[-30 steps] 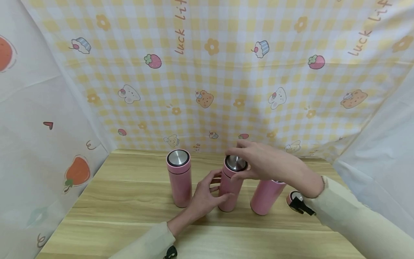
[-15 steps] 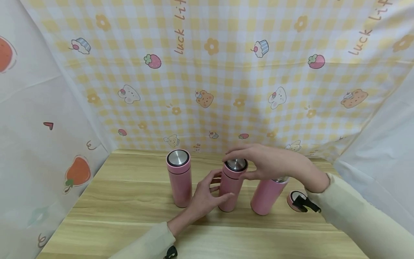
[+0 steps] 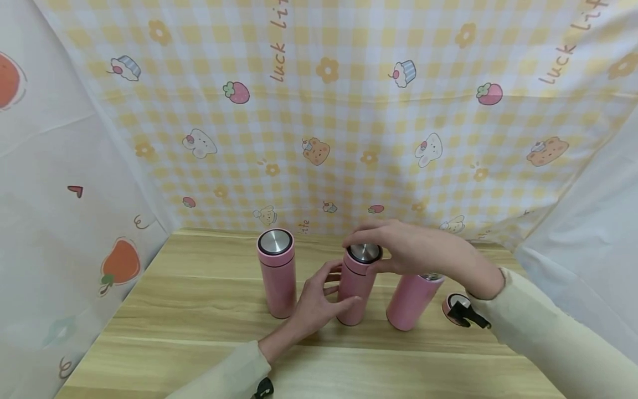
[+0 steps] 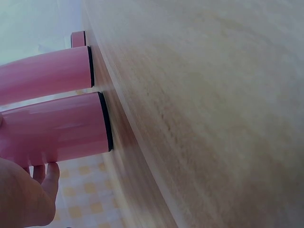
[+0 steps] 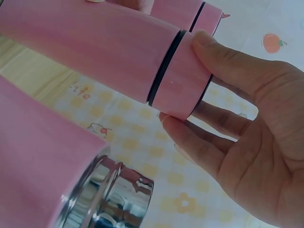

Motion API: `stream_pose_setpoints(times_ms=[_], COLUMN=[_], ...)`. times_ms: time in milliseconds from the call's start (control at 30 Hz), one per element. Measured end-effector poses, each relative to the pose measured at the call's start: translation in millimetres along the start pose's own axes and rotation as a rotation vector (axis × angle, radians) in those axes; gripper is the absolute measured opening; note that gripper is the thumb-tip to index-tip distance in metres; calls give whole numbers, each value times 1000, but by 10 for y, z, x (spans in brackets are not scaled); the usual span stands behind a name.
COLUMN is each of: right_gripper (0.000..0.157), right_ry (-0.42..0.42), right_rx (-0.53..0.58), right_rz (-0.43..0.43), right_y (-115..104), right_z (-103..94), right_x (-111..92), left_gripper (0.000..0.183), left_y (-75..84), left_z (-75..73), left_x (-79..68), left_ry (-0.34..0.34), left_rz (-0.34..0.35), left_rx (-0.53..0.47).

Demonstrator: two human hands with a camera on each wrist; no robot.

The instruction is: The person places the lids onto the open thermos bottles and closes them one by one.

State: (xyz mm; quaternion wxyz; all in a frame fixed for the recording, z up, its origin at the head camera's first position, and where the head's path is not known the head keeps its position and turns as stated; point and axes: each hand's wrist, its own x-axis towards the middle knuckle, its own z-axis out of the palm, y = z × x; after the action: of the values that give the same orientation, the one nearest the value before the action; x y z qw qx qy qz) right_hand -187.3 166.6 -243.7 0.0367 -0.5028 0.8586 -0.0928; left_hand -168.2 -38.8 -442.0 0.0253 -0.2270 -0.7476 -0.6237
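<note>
A: Where is the middle bottle (image 3: pixel 355 291)?

B: It stands up straight on the table (image 3: pixel 199 310), between the left bottle (image 3: pixel 279 288) and the open bottle (image 3: pixel 411 302). All three are pink.

A: What are the hands doing?

B: The left hand (image 3: pixel 319 302) holds the middle bottle. Its thumb goes across the front and its other fingers curl round the side. The right hand (image 3: pixel 406 246) pinches the screw top (image 5: pixel 183 78), thumb on one side, fingers on the other. The screw top sits on the bottle.

A: What could go wrong?

B: If the left hand holds too softly, I think the bottle could spin along with the screw top. If the right hand pushes sideways, the bottle could tip. The right arm also reaches over the open bottle, so a low wrist could bump its shiny metal neck (image 5: pixel 126 197) and knock it down.

A: And the loose lid (image 3: pixel 456 301)?

B: It lies on the table beside the open bottle. A black strap (image 3: pixel 471 317) on the right wrist covers part of it from above. I can't tell if they touch. If the strap catches it, it could slide away.

A: What's the room like?

B: The table looks like pale, streaky wood. Behind it hangs a yellow checked cloth (image 3: pixel 279 119) with strawberries, cupcakes and bears. White cloth (image 3: pixel 40 183) hangs at both sides.
</note>
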Motion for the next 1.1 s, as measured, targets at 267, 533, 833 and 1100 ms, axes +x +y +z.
stream_pose_setpoints(times_ms=[267,533,833,1100], right_gripper=[51,51,50,50], right_ry=[20,42,64,73], right_rx=[-35,-77,-100,-140], right_rz=[31,70,120,127], right_y=[-20,-29,-51,-46], right_z=[26,38,47,66], right_x=[11,30,54,86], left_gripper=[66,62,67,66], left_y=[276,446,4,3], left_z=[-13,-37,6,4], left_x=[-40,-70,9,4], left_ry=[6,3,-3,2], left_rz=[-9,-10,2,10], left_rx=[-6,-10,6,7])
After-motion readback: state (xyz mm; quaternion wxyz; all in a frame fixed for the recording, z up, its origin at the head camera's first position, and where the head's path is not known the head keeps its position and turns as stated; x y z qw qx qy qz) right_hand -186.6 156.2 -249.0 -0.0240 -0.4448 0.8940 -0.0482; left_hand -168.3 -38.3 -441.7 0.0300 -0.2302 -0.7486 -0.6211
